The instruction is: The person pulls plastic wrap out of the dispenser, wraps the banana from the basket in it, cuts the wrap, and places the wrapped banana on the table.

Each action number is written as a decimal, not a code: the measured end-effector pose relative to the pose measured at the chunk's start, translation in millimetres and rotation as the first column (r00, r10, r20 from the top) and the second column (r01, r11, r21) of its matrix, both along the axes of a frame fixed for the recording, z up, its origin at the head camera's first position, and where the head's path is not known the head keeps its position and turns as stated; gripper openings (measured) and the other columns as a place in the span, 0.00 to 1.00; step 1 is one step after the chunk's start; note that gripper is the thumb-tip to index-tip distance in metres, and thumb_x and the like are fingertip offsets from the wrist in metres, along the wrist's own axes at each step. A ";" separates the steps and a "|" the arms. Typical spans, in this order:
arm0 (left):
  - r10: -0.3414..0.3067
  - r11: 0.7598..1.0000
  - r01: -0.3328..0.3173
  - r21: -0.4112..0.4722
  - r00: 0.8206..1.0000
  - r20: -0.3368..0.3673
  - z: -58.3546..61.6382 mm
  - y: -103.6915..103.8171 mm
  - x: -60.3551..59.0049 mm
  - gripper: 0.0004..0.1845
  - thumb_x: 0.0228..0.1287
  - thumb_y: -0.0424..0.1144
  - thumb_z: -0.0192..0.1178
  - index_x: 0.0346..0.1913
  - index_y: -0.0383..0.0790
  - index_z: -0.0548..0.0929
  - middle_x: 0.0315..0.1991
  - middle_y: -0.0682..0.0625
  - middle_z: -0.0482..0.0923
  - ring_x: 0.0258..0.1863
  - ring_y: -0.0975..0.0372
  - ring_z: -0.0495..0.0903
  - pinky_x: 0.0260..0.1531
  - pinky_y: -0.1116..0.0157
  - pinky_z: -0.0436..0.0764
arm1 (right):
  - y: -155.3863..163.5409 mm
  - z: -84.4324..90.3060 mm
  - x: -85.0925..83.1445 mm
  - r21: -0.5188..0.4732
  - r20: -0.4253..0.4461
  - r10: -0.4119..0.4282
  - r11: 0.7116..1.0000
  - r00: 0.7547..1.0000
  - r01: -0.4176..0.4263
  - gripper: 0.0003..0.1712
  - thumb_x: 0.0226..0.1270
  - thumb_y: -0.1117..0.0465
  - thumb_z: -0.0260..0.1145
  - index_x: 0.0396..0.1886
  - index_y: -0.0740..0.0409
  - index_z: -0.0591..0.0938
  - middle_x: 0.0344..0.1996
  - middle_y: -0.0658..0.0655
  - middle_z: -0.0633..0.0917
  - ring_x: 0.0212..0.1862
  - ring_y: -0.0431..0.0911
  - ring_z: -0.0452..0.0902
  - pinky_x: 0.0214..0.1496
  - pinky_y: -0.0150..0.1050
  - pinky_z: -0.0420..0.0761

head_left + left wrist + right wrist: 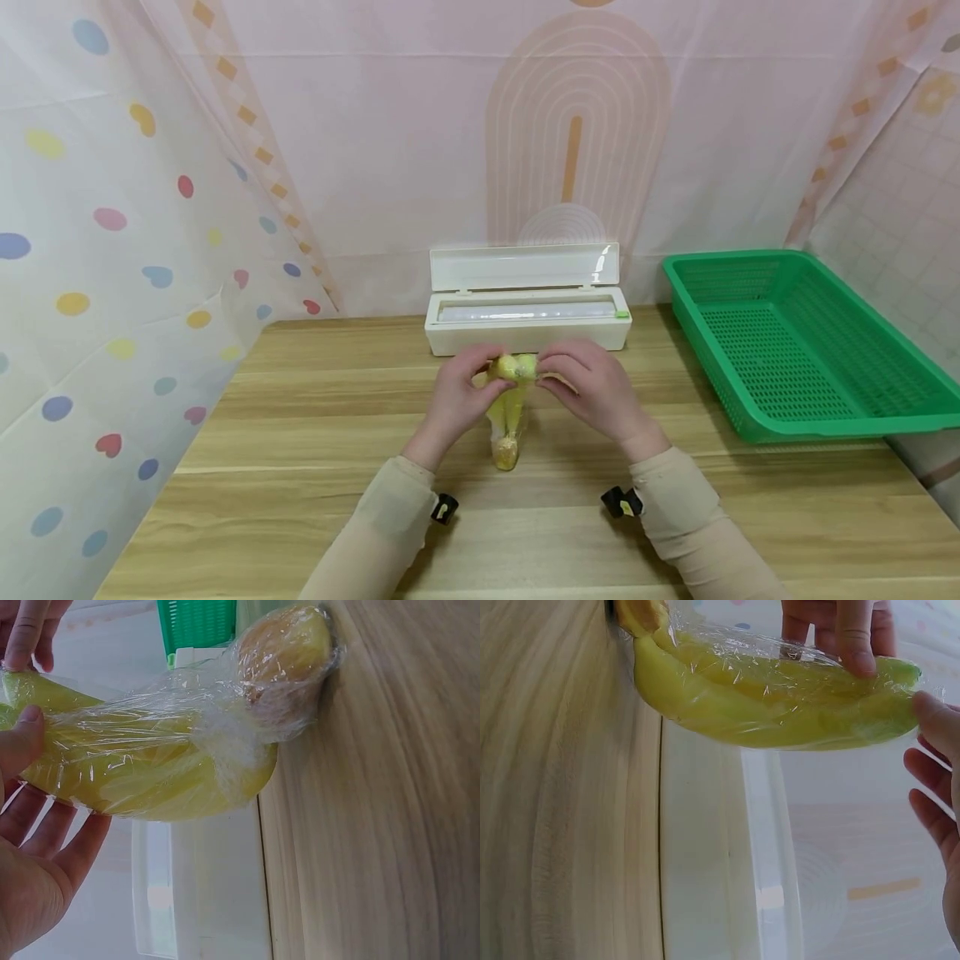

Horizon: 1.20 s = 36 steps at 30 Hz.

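Bananas (510, 408) in cling film stand on end just in front of the white wrap dispenser (527, 321), bottom tip on the wooden table (300, 467). Left hand (459, 392) pinches the top from the left, right hand (592, 387) grips it from the right. I'd say keep the film taut and smooth loose edges down. Green basket (795, 350) sits right of the dispenser.

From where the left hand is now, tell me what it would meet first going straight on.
Probably the right hand, close across the wrapped bananas both hands hold; depth is unclear.
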<state>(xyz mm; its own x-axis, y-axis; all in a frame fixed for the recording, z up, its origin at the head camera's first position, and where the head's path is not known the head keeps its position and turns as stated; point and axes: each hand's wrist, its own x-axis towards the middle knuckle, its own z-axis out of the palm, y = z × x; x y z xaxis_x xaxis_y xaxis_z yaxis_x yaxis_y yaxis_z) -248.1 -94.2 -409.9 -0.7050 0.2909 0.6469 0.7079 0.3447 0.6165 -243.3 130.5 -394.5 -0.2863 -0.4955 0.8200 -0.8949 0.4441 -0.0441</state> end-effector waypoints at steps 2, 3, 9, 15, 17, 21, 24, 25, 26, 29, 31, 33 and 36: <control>0.000 1.000 0.000 0.001 1.000 -0.016 -0.3 0.5 0.2 0.18 0.50 0.26 0.74 0.46 0.33 0.84 0.45 0.42 0.84 0.45 0.52 0.82 0.46 0.59 0.84 | 0.4 0.2 0.0 -0.016 -0.030 0.025 1.000 0.999 -0.025 0.08 0.59 0.66 0.74 0.36 0.59 0.83 0.41 0.55 0.86 0.44 0.50 0.82 0.48 0.44 0.82; 0.002 1.000 -0.002 -0.003 1.000 -0.021 -0.2 0.8 0.3 0.19 0.49 0.26 0.75 0.46 0.33 0.84 0.45 0.42 0.84 0.46 0.52 0.82 0.47 0.60 0.84 | 0.6 0.4 0.0 -0.022 -0.044 0.035 0.999 0.998 -0.036 0.05 0.62 0.65 0.73 0.36 0.59 0.83 0.41 0.55 0.86 0.43 0.51 0.82 0.48 0.44 0.82; 0.018 0.998 -0.023 -0.051 0.994 -0.106 1.5 3.9 1.3 0.19 0.48 0.26 0.75 0.45 0.32 0.84 0.44 0.42 0.84 0.44 0.53 0.82 0.45 0.59 0.84 | 1.8 -0.6 0.0 -0.031 -0.066 0.058 0.998 0.996 -0.060 0.03 0.67 0.63 0.68 0.35 0.59 0.82 0.40 0.56 0.87 0.43 0.50 0.84 0.46 0.44 0.82; 0.034 0.994 -0.051 -0.095 0.985 -0.171 1.7 6.9 1.1 0.19 0.48 0.26 0.75 0.44 0.32 0.84 0.43 0.42 0.85 0.42 0.54 0.82 0.44 0.60 0.82 | 2.0 0.6 -0.9 -0.052 -0.043 0.065 0.996 0.997 -0.067 0.09 0.73 0.59 0.63 0.35 0.61 0.81 0.38 0.57 0.87 0.40 0.50 0.84 0.44 0.44 0.82; 0.037 0.993 -0.056 -0.103 0.984 -0.177 1.3 7.8 1.0 0.19 0.48 0.26 0.75 0.45 0.32 0.83 0.43 0.42 0.85 0.42 0.54 0.82 0.45 0.60 0.82 | 2.3 1.6 -1.3 -0.057 -0.034 0.073 0.996 0.997 -0.075 0.05 0.67 0.64 0.68 0.35 0.62 0.81 0.38 0.57 0.87 0.39 0.51 0.83 0.43 0.44 0.83; 0.041 0.991 -0.063 -0.118 0.982 -0.184 1.6 9.0 1.6 0.20 0.48 0.27 0.76 0.46 0.32 0.83 0.43 0.42 0.84 0.42 0.53 0.82 0.46 0.59 0.82 | 4.0 2.7 -1.7 -0.083 0.022 0.090 0.993 0.996 -0.088 0.14 0.49 0.75 0.75 0.35 0.62 0.82 0.36 0.56 0.87 0.38 0.50 0.83 0.43 0.42 0.83; 0.037 0.990 -0.061 -0.123 0.981 -0.190 2.1 9.7 1.9 0.20 0.47 0.28 0.76 0.46 0.32 0.83 0.44 0.42 0.84 0.43 0.53 0.81 0.46 0.58 0.82 | 5.5 2.1 -1.6 -0.111 0.081 0.091 0.990 0.992 -0.082 0.10 0.54 0.71 0.75 0.35 0.61 0.83 0.34 0.55 0.87 0.38 0.49 0.83 0.43 0.40 0.83; 0.034 0.991 -0.059 -0.124 0.981 -0.192 2.0 9.8 1.7 0.20 0.47 0.28 0.76 0.46 0.32 0.83 0.44 0.42 0.84 0.43 0.53 0.81 0.47 0.58 0.82 | 5.8 1.8 -1.5 -0.121 0.098 0.090 0.990 0.991 -0.078 0.08 0.57 0.69 0.73 0.35 0.61 0.83 0.34 0.55 0.87 0.37 0.48 0.83 0.43 0.39 0.83; 0.030 0.991 -0.055 -0.123 0.981 -0.193 2.0 10.0 1.8 0.20 0.47 0.28 0.76 0.46 0.32 0.83 0.44 0.42 0.84 0.43 0.53 0.81 0.47 0.58 0.82 | 5.9 1.5 -1.6 -0.129 0.110 0.087 0.989 0.990 -0.073 0.06 0.59 0.67 0.72 0.35 0.62 0.83 0.34 0.55 0.87 0.37 0.48 0.83 0.43 0.39 0.83; 0.026 0.991 -0.050 -0.123 0.982 -0.187 2.5 10.4 2.5 0.20 0.48 0.27 0.75 0.46 0.32 0.83 0.43 0.42 0.84 0.42 0.53 0.82 0.46 0.59 0.82 | 5.4 1.7 -0.8 -0.156 0.141 0.083 0.986 0.987 -0.061 0.05 0.60 0.68 0.71 0.34 0.63 0.82 0.32 0.56 0.87 0.36 0.48 0.83 0.42 0.37 0.83; 0.026 0.991 -0.049 -0.125 0.984 -0.179 2.5 10.6 2.7 0.19 0.48 0.27 0.75 0.46 0.32 0.83 0.44 0.43 0.84 0.42 0.54 0.82 0.47 0.59 0.82 | 4.7 1.9 -0.1 -0.171 0.161 0.076 0.984 0.984 -0.048 0.08 0.56 0.73 0.72 0.34 0.63 0.81 0.32 0.56 0.86 0.36 0.49 0.83 0.42 0.35 0.83; 0.028 0.991 -0.050 -0.126 0.985 -0.169 2.3 10.9 2.6 0.19 0.49 0.27 0.75 0.46 0.33 0.83 0.44 0.43 0.84 0.43 0.54 0.82 0.47 0.59 0.82 | 4.0 2.2 1.0 -0.184 0.188 0.068 0.982 0.980 -0.033 0.12 0.52 0.77 0.72 0.33 0.63 0.80 0.32 0.56 0.86 0.36 0.48 0.83 0.43 0.33 0.82; 0.030 0.991 -0.051 -0.123 0.986 -0.166 1.1 10.8 2.1 0.19 0.49 0.27 0.75 0.46 0.33 0.83 0.44 0.43 0.85 0.43 0.54 0.82 0.48 0.58 0.81 | 3.1 2.1 2.4 -0.213 0.231 0.056 0.977 0.971 -0.006 0.13 0.52 0.79 0.71 0.33 0.62 0.79 0.32 0.55 0.86 0.36 0.48 0.84 0.44 0.31 0.81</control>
<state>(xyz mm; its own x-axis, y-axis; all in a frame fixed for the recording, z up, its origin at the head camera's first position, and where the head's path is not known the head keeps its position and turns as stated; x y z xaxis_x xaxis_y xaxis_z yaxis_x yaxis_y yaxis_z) -246.0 -83.3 -408.8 -0.6055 0.3510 0.7142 0.7793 0.4434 0.4428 -240.8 133.7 -392.5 -0.4701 -0.3320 0.8178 -0.8614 0.3744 -0.3432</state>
